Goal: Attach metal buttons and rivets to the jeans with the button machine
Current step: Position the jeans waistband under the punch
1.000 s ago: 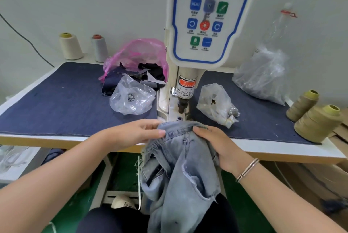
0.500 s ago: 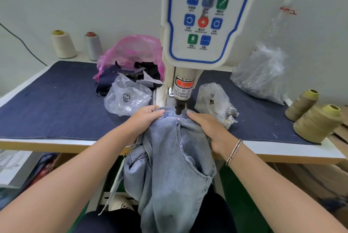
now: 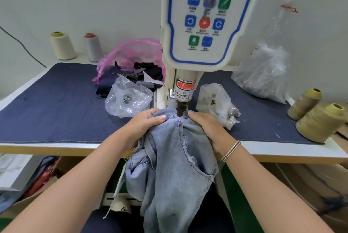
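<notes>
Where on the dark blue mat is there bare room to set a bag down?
The mat's left stretch is bare, bordered by the clear plastic bag of buttons. Right of the white button machine it is crowded: small clear bag, olive thread cones.

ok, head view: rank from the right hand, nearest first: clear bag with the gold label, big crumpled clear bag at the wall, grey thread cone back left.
From the right hand:
1. Clear bag with the gold label, just right of the press head.
2. Big crumpled clear bag, back right against the wall.
3. Grey thread cone, far back left.
</notes>
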{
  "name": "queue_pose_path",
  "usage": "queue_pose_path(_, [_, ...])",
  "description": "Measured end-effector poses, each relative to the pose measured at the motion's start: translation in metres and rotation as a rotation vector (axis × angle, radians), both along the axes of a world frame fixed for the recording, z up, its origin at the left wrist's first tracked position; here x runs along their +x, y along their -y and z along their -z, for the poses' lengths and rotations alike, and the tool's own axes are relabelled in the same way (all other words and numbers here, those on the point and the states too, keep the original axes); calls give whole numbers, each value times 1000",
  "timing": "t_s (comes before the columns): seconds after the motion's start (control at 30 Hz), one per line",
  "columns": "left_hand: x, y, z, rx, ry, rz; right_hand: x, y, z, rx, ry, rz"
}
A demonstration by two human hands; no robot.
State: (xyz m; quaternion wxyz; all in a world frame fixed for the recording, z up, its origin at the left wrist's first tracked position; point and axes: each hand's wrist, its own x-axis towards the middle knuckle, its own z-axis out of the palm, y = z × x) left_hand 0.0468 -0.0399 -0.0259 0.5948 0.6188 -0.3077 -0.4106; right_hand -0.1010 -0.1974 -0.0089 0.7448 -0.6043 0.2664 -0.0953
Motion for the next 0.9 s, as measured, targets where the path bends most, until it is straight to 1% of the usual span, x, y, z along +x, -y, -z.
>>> queue_pose_path(0.23, [1,-2,2,-27,-42,29,1,1,1,21,1,-1])
queue_pose_path(0.4, [3,-1,4,-50,-58,54,0,3,2,107,34,-15])
queue_pose_path(0.9, [1,-3,3,-92,-116,78,-3,-2,-4,49,3,-2])
